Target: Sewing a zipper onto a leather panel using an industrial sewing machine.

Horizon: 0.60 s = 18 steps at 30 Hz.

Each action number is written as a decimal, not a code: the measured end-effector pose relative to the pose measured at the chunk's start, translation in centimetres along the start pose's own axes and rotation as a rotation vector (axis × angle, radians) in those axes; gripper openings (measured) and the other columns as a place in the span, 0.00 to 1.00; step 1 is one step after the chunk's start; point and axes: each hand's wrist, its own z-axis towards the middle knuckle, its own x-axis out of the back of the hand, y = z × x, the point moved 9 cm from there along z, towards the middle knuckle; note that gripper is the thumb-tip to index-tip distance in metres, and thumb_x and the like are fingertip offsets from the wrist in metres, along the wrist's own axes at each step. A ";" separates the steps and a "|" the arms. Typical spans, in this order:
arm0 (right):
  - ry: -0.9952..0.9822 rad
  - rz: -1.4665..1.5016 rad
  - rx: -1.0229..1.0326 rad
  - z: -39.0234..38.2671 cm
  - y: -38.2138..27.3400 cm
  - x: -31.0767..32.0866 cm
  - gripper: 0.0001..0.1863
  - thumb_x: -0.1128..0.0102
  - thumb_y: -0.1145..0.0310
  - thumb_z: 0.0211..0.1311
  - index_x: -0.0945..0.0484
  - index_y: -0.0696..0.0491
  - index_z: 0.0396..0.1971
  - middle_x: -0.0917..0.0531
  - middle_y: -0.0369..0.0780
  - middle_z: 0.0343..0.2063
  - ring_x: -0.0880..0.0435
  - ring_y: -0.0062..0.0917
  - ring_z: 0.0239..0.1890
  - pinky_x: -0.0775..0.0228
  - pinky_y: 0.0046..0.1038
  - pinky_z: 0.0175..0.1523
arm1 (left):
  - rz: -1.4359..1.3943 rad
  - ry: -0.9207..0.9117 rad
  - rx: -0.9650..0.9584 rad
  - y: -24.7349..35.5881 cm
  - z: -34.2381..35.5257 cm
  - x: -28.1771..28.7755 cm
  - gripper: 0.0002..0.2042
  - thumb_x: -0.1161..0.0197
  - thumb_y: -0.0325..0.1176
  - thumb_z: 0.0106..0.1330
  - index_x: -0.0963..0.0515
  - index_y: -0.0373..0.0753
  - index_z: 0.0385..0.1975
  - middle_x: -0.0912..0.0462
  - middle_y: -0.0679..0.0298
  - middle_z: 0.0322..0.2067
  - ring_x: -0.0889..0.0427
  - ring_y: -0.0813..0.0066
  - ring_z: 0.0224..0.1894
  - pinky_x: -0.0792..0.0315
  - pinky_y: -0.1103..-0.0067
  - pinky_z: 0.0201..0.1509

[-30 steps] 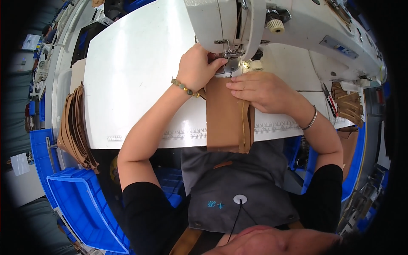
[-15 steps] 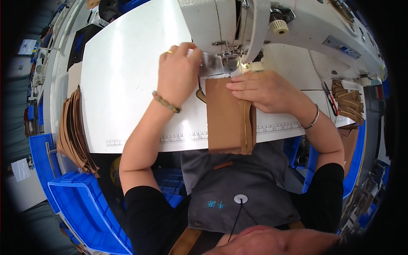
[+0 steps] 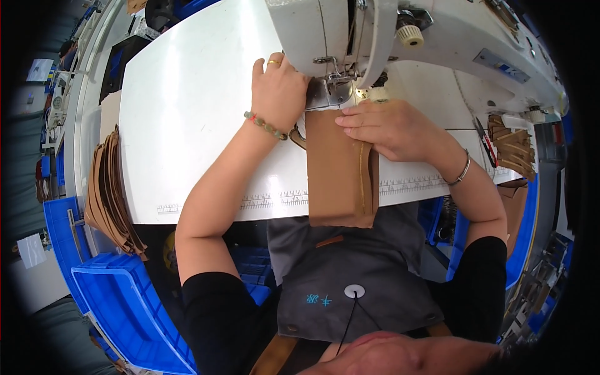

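My left hand point(image 3: 279, 92) is at the left of the sewing machine head point(image 3: 325, 34), fingers curled and their tips hidden; I cannot make out what, if anything, they hold. My right hand point(image 3: 390, 128) lies with extended fingers on a long brown folded piece point(image 3: 335, 181), right of the needle plate's middle. This piece has a stitched ridge along its right side and runs from the presser foot point(image 3: 337, 80) to the table's front edge. A dark curved strip point(image 3: 297, 142) shows at its left, beside my left wrist.
The white table point(image 3: 175, 125) has a printed ruler along its front. Brown pieces point(image 3: 109, 187) are stacked at its left edge, more strips point(image 3: 509, 144) at the right beside a red-handled tool point(image 3: 484, 140). Blue bins point(image 3: 125, 306) stand lower left and right.
My left hand first drew back leftward from beside the presser foot, then moved up and right toward the machine head again. My right hand and the brown piece have shifted only slightly.
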 end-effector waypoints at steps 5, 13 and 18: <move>0.001 -0.077 -0.033 0.0 -0.4 0.3 0.10 0.36 0.75 0.53 0.17 0.58 0.38 0.14 0.42 0.49 0.16 0.37 0.55 0.22 0.36 0.58 | -0.269 0.302 0.061 -0.8 -3.3 3.2 0.07 0.31 0.35 0.63 0.18 0.41 0.36 0.17 0.62 0.37 0.17 0.63 0.43 0.24 0.69 0.49; -0.015 -0.246 -0.049 0.7 -1.4 -1.7 0.14 0.41 0.72 0.59 0.18 0.59 0.45 0.17 0.46 0.53 0.18 0.38 0.56 0.24 0.37 0.61 | -0.833 -0.299 0.196 0.1 -9.8 1.1 0.15 0.23 0.35 0.61 0.19 0.35 0.41 0.19 0.68 0.28 0.25 0.85 0.27 0.29 0.83 0.31; 0.026 -0.181 -0.052 0.4 -1.0 -1.7 0.17 0.38 0.73 0.55 0.19 0.60 0.46 0.17 0.46 0.52 0.17 0.39 0.57 0.24 0.38 0.63 | -1.425 -0.751 0.328 1.9 -13.0 -0.7 0.19 0.31 0.32 0.71 0.22 0.32 0.57 0.18 0.70 0.38 0.29 0.90 0.31 0.30 0.87 0.35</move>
